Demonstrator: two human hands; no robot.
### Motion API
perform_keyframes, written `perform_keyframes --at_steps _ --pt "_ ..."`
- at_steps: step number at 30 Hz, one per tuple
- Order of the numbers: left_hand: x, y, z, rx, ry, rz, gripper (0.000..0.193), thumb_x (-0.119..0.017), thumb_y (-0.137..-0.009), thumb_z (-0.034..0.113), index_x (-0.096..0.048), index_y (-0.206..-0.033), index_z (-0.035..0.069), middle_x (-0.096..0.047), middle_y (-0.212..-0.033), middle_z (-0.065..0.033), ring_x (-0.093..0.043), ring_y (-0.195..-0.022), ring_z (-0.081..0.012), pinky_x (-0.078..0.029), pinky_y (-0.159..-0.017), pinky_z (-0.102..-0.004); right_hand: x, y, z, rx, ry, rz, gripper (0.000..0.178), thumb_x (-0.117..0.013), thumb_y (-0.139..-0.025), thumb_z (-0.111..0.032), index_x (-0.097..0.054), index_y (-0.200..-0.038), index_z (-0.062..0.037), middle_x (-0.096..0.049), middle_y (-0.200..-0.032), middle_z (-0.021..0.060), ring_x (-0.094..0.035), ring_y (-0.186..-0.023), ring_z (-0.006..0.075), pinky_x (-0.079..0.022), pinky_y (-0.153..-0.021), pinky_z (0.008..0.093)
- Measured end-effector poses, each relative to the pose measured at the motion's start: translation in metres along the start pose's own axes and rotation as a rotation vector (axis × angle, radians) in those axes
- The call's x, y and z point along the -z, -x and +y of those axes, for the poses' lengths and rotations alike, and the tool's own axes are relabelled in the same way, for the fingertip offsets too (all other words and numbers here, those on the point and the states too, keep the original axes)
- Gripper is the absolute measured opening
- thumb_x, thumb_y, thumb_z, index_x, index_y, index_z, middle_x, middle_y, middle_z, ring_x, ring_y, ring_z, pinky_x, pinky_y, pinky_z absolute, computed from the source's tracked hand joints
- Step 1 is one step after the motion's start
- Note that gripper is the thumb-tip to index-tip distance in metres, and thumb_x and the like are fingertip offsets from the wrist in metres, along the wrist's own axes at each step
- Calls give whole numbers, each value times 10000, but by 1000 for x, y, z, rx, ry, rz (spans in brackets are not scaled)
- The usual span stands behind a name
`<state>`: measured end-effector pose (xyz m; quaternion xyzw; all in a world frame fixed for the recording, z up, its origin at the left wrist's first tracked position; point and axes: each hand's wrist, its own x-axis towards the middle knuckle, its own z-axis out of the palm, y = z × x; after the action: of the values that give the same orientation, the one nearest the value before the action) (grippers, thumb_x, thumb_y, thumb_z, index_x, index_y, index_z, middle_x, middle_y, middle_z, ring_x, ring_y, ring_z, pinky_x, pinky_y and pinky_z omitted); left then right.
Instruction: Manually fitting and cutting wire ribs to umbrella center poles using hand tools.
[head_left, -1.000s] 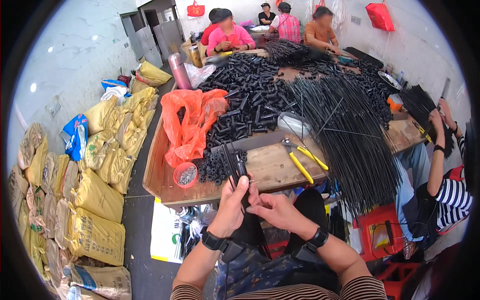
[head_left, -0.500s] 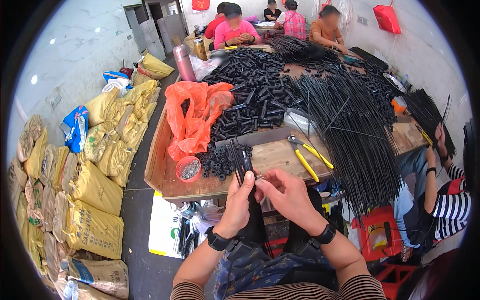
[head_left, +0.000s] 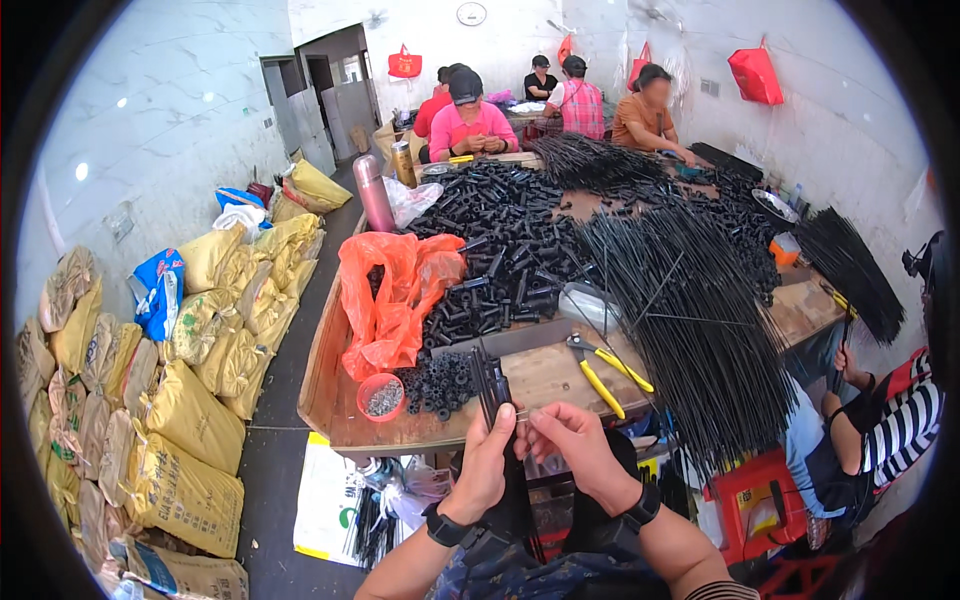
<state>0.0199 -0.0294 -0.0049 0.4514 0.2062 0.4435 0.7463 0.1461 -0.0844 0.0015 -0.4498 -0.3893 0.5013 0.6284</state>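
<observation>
My left hand (head_left: 482, 465) is closed around a bundle of thin black rods (head_left: 490, 380), standing upright over the table's near edge. Thicker black tube pieces sit among their upper ends. Just right of the bundle, my right hand (head_left: 580, 450) pinches a small thin silvery piece (head_left: 524, 415), perhaps a pin, at about the height of my left thumb. A red bowl (head_left: 366, 407) of small silvery metal pieces stands on the table to the left. Beside it lies a heap of small black ring-like parts (head_left: 440, 384).
Yellow-handled cutters (head_left: 602, 388) lie right of my hands, by a large pile of black rods (head_left: 700, 340). Black tubes (head_left: 500, 250) and an orange plastic bag (head_left: 395, 305) cover the table (head_left: 330, 405). Stacked sacks (head_left: 190, 410) line the left. Several people sit around the tables.
The view has tilted up, so the table and hands sit lower in the picture. My left hand still grips the rods, and my right hand keeps its pinch beside them.
</observation>
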Motion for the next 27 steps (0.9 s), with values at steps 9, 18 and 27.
perform_keyframes --at_steps 9,18,27 --pt "-6 -4 -6 42 22 72 243 -509 -971 312 -494 -1055 84 -507 -758 3 -464 -632 -74 -385 -572 -214 -9 11 4 -43 -130 102 168 -601 -926 -189 -633 -926 -24 -641 -770 17 -578 -645 67 -464 -568 196" --pt "-11 -10 -8 -39 -107 54 259 -480 -984 328 -465 -1016 71 -438 -710 18 -412 -611 -62 -347 -558 -213 -2 9 12 85 29 273 152 -599 -927 -168 -633 -987 -33 -638 -783 -10 -562 -651 25 -465 -555 172" --pt "-5 -11 -7 -47 -148 77 260 -452 -996 332 -453 -996 72 -427 -692 12 -410 -607 -65 -347 -552 -215 -11 12 6 132 137 237 176 -603 -915 -101 -635 -1057 -1 -622 -776 -4 -562 -661 45 -468 -595 192"
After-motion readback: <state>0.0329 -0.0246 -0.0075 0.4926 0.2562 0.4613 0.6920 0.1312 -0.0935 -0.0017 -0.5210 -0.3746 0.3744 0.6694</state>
